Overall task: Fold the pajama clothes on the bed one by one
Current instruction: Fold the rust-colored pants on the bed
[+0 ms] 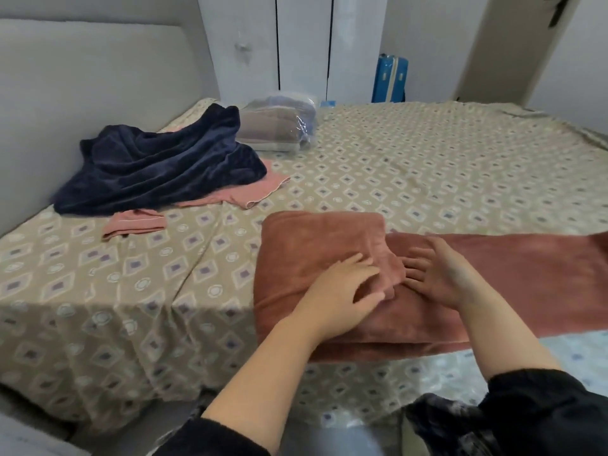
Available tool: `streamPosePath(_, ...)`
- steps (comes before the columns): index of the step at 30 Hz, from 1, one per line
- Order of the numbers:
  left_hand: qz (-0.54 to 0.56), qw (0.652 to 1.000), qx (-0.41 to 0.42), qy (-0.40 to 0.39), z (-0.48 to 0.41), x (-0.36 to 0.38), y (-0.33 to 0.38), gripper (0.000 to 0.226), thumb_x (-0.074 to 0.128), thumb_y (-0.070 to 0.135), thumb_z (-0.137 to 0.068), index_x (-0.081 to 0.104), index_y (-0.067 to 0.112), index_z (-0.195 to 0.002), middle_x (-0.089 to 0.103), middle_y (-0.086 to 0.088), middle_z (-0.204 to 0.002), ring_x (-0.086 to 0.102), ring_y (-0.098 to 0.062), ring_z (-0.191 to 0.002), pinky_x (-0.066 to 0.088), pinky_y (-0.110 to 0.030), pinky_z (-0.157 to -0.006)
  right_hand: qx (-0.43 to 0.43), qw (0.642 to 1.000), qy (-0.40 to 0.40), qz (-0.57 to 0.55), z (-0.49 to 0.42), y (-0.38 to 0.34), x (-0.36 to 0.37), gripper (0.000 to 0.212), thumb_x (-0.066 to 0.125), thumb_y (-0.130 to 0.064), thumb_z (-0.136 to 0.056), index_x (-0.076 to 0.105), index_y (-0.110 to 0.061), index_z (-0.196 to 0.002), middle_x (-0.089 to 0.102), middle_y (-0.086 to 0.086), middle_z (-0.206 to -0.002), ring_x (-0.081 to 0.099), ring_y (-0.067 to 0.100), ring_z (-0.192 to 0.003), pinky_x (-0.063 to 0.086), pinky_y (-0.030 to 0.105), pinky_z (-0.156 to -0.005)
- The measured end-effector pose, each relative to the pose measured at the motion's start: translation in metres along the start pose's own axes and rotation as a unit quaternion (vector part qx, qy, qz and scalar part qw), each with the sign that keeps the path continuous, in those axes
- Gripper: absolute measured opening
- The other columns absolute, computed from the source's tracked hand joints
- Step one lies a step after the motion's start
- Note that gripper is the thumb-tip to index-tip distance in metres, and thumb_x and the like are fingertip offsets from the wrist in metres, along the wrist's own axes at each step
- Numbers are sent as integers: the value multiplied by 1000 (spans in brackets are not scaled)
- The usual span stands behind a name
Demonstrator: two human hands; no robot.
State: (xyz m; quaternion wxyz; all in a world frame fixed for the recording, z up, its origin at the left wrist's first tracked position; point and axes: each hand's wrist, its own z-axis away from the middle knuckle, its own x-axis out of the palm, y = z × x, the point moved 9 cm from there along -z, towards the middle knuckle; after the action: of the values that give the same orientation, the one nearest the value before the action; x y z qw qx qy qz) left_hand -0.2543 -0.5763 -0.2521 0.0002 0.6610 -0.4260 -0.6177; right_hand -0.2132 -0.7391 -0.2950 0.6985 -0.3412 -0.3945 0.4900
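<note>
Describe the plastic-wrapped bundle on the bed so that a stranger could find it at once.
Start at the grey headboard along the left of the bed. Against it lies a crumpled navy fleece garment, and just beyond that, toward the white wardrobe, sits the plastic-wrapped bundle. It alone is sealed in clear plastic, with folded greyish fabric inside.

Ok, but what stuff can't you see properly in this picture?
Head view:
- Pink garment: mostly buried under the navy garment.
- Plastic bag: shiny wrap blurs what is inside.
- Rust-brown garment: right end cut off by the picture edge.
- Blue suitcase: bottom hidden behind the bed.
</note>
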Motion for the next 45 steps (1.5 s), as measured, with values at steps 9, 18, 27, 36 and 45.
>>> streamPosePath(9, 105, 902, -354, 225, 43, -86, -123, 50, 53, 26, -93, 44, 17, -141, 49, -4, -142, 46, -24, -129, 35, -39, -110, -68, 972, -53, 220, -7, 4, 54, 65, 76, -38, -74, 55, -8, -128, 71, 5, -107, 69, 19, -95, 54, 36, -89)
streamPosePath(18, 368, 821, -426, 95, 45, -40, -142, 103, 73, 67, -53, 41, 23, -141, 56, 3, -133, 59, -19, -113, 50, -41, -96, -159, 913, 106, 360, -7, -24, 2, 67, 72, -22, -68, 45, -12, -129, 62, 3, -112, 62, 22, -102, 51, 36, -88)
streamPosePath(27, 538, 730, -417, 58, 39, -21, -131, 39, 62, 50, -88, 59, 25, -118, 68, -1, -116, 65, -17, -104, 53, -32, -80, -97, 956, 29, 274, -18, -17, -2, 50, 72, -38, -78, 61, -11, -119, 71, 6, -104, 67, 23, -98, 51, 43, -95)
streamPosePath(36, 293, 836, -397, 239, 37, -55, -144, 94, 72, 13, -80, 16, 29, -153, 43, -4, -145, 47, -24, -128, 41, -38, -104, -119, 918, 97, 366, -9, -30, -7, 57, 65, 1, -75, 47, -12, -127, 64, 6, -110, 60, 22, -98, 49, 34, -86)
streamPosePath(45, -126, 963, -172, 165, -15, -53, -71, 55, 32, 43, -96, 42, 19, -144, 40, -5, -150, 29, -28, -140, 19, -42, -116, -69, 924, 145, 346, -24, -56, 2, 80, 29, -65, -94, 40, -4, -143, 41, 20, -147, 40, 35, -134, 29, 45, -113)
